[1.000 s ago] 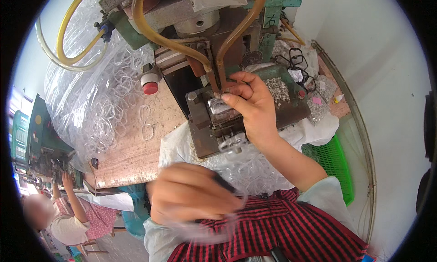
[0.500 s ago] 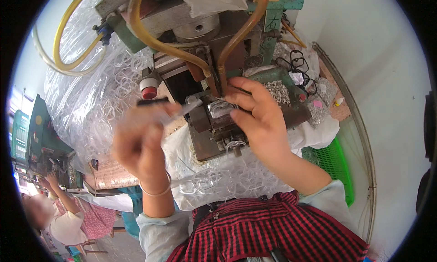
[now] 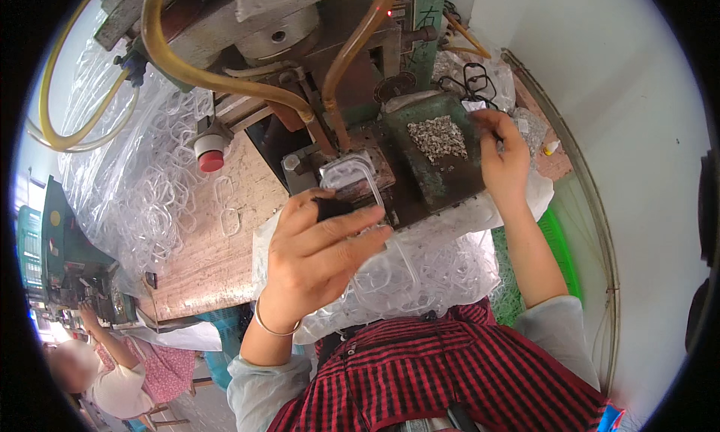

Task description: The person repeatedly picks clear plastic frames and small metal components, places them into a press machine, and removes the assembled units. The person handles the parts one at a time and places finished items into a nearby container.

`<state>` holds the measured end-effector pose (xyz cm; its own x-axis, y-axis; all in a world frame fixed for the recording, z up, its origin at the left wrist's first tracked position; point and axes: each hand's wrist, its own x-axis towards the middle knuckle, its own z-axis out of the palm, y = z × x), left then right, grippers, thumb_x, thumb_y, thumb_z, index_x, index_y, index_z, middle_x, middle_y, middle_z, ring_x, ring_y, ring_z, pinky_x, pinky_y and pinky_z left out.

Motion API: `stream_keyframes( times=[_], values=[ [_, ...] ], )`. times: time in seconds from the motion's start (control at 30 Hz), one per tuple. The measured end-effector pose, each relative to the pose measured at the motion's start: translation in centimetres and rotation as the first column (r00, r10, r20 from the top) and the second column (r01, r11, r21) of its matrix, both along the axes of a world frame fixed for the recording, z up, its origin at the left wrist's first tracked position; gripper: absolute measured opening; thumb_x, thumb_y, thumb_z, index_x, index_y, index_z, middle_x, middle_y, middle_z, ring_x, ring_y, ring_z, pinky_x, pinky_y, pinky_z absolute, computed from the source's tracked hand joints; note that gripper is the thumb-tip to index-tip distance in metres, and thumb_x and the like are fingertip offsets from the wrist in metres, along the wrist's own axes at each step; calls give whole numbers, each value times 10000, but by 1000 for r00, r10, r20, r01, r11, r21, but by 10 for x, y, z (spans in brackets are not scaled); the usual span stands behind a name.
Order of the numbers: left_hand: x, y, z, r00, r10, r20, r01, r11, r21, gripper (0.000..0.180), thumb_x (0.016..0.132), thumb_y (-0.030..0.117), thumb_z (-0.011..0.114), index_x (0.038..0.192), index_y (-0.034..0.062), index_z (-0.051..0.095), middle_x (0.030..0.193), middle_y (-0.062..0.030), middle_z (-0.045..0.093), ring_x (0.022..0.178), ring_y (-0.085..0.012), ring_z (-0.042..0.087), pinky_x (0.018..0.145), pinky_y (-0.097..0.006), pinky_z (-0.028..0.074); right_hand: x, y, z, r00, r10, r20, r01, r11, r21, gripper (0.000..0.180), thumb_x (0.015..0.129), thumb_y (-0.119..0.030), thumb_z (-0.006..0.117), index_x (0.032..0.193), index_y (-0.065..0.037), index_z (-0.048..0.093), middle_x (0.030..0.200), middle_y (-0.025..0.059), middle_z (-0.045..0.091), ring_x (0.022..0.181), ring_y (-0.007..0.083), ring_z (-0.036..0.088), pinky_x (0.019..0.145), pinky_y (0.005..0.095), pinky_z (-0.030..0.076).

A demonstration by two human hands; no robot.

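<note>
Green-grey metal press; dark-green metal tray; left hand nearer, fingers pinching clear plastic glasses frame, far rim at press, long axis toward body; right hand by tray's right edge, fingers curled, hold unclear; silver metal bits in tray

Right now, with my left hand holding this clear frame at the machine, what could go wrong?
Your left hand is close to the machine, so fingers might get pinched if it moved. The clear frame could slip or sit crooked if your grip is loose. Your right hand is beside the tray, so a bump might scatter its small metal pieces.
</note>
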<state>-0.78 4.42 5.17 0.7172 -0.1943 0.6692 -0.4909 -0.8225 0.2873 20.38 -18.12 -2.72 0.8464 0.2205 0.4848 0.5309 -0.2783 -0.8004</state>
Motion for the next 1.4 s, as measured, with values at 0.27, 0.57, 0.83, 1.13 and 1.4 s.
stream_keyframes(
  times=[0.27, 0.57, 0.83, 1.13, 1.4],
  values=[
    [4, -4, 5, 994, 56, -95, -57, 998, -5, 237, 710, 114, 838, 942, 130, 791, 1058, -12, 765, 873, -225, 642, 930, -433, 521, -15, -8, -26, 997, 20, 76, 10, 928, -373, 210, 814, -48, 722, 1023, -61, 704, 1025, 88, 685, 1027, 263, 651, 967, 365, 495],
    [-42, 0, -44, 927, 333, 173, -335, 942, -17, 348, 749, 131, 816, 1092, 148, 762, 1309, -170, 654, 1234, -351, 613, 1126, -555, 387, -29, 12, -31, 975, -53, 216, 138, 906, -401, 109, 826, -52, 709, 926, -44, 666, 918, 116, 669, 891, 317, 646, 799, 420, 515],
    [-33, 201, -61, 249, 840, -482, -962, 272, -25, 634, 908, 487, 721, 1411, 130, 572, 1064, -176, 683, 854, -288, 696, 724, -380, 561, -26, 40, -11, 997, 38, -70, -42, 998, -46, 150, 858, -40, 687, 1005, -33, 716, 970, 147, 722, 897, 331, 682, 819, 389, 528],
    [-31, 209, -167, 259, 899, -354, -928, 334, 168, 268, 896, 282, 668, 1080, 89, 642, 1043, -210, 661, 975, -438, 643, 809, -541, 515, -45, -37, -33, 942, -193, 274, 256, 943, -214, 125, 833, 51, 701, 934, -17, 726, 941, 112, 715, 895, 286, 665, 833, 367, 517],
    [6, 305, -152, -33, 875, -483, -906, 178, 385, 395, 949, 283, 470, 1262, 149, 670, 1027, -234, 728, 991, -418, 697, 837, -522, 547, -73, 29, 38, 957, 265, -121, -240, 952, 190, 191, 820, 35, 737, 1005, -12, 726, 1000, 78, 714, 912, 168, 664, 837, 276, 514]
  ],
)
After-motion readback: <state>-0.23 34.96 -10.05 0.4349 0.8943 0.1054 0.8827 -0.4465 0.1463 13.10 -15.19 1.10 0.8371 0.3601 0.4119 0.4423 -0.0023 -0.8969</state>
